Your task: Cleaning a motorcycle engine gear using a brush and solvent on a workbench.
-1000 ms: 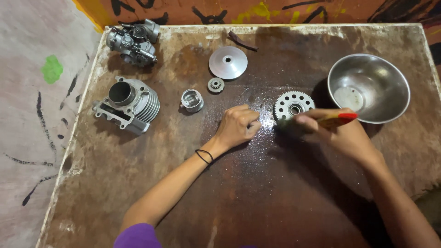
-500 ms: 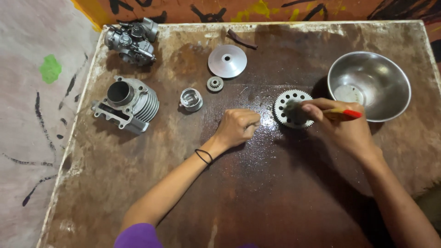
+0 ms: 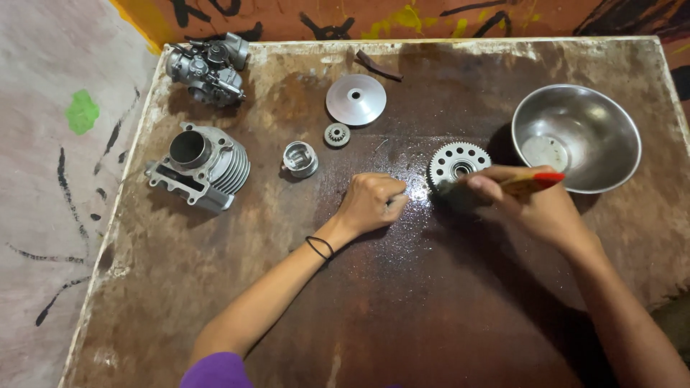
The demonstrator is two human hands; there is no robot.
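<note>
— What's the person at the bench (image 3: 215, 302) got in their hands?

— The right hand (image 3: 535, 208) is closed around a brush with a yellowish handle and red end (image 3: 535, 183). The bristle end is dark and lies against the toothed metal gear wheel (image 3: 454, 164), at its near right side.

— And the left hand?

— The left hand (image 3: 370, 203) is curled loosely into a fist, knuckles up, resting on the wet patch of the bench just beside the gear wheel. Whether its fingertips pinch something I cannot tell. There's a black band (image 3: 319, 247) on that wrist.

— Where does the gear wheel sit?

— Flat on the bench, right of the middle, between the left hand and the steel bowl (image 3: 611, 118). The bowl stands near the right edge, close to the far right corner.

— What else is lying about?

— At the far left corner there's a carburettor (image 3: 207, 66). Nearer along the left edge lies a finned engine cylinder (image 3: 203, 165), on its side with the bore facing up and left. Just right of it is a small piston (image 3: 300, 159), then a little pinion (image 3: 336, 134), and beyond that a smooth round metal disc (image 3: 356, 100). A dark curved strip (image 3: 379, 66) lies by the far edge.
</note>
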